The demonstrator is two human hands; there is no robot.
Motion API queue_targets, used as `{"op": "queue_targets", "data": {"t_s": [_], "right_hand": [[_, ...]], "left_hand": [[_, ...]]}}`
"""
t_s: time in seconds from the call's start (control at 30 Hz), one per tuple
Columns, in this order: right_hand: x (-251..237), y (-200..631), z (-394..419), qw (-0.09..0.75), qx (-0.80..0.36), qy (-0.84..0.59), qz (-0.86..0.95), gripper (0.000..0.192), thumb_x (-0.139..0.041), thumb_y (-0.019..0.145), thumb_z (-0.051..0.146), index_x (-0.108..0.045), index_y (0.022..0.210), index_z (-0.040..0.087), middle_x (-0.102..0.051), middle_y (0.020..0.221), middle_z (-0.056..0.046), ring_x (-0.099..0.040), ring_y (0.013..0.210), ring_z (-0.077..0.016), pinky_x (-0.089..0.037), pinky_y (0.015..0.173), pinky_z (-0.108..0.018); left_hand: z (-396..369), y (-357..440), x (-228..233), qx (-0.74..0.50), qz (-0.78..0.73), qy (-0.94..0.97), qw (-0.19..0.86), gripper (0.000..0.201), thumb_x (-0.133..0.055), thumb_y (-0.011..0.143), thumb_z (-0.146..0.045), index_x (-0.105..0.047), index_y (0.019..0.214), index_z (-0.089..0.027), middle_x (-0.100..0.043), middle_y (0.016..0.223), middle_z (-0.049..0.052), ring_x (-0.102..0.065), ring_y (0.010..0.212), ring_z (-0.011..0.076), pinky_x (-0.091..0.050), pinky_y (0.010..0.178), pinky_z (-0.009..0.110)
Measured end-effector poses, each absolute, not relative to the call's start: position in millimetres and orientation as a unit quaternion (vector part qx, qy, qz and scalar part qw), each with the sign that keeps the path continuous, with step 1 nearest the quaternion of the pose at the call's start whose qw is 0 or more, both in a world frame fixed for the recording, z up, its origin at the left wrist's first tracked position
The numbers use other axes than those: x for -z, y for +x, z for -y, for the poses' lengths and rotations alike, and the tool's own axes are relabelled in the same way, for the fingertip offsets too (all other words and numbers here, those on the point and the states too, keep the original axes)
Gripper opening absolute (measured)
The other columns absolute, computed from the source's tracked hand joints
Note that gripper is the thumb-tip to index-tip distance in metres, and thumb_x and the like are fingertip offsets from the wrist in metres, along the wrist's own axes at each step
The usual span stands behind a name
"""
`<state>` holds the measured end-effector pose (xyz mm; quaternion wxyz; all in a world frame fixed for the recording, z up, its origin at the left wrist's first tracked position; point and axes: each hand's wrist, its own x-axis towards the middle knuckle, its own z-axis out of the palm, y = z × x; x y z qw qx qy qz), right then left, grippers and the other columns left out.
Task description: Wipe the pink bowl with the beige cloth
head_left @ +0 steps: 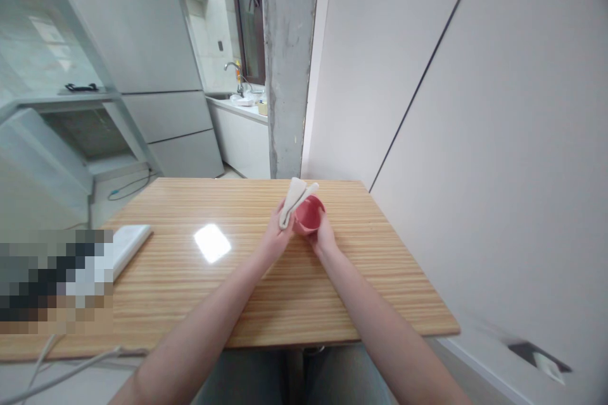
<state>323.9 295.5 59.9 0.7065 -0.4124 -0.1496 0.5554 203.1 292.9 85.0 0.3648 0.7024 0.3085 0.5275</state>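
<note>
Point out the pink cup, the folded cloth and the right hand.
Pink cup (308,215): head view, on its inner wall, seen through the open mouth.
Folded cloth (292,199): head view, midway along its off-white folds.
Right hand (325,235): head view, middle of the hand.

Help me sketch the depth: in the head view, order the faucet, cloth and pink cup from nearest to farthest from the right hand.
1. Pink cup: in the right hand.
2. Cloth: in the left hand, beside the cup.
3. Faucet: far back left, at the sink.
</note>
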Motion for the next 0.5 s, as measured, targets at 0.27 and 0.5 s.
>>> {"op": "queue_targets", "data": {"t_s": [0.27,0.5], "right_hand": [[-63.5,310.2,-285.1,0.593,-0.675,-0.385,0.210,0.025,-0.060,0.079,0.037,-0.062,0.099,0.022,-0.072,0.086,-0.003,-0.067,0.077,-0.0163,-0.056,0.066,-0.029],[-71.1,317.2,-288.7,0.632,-0.588,-0.419,0.280,0.028,-0.063,0.074,0.040,-0.067,0.097,0.023,-0.073,0.095,-0.001,-0.065,0.090,-0.0177,-0.053,0.080,-0.032]], "left_hand": [[-295.0,196.9,-82.9,-0.581,-0.408,0.627,0.320,0.053,-0.058,0.075,-0.020,-0.047,0.127,-0.019,-0.056,0.125,0.009,-0.049,0.121,0.0235,-0.035,0.107,0.041],[-301.5,183.1,-100.3,-0.556,-0.431,0.602,0.379,0.026,-0.050,0.071,-0.017,-0.065,0.092,-0.014,-0.069,0.090,0.004,-0.063,0.089,0.0224,-0.049,0.087,0.037]]}}
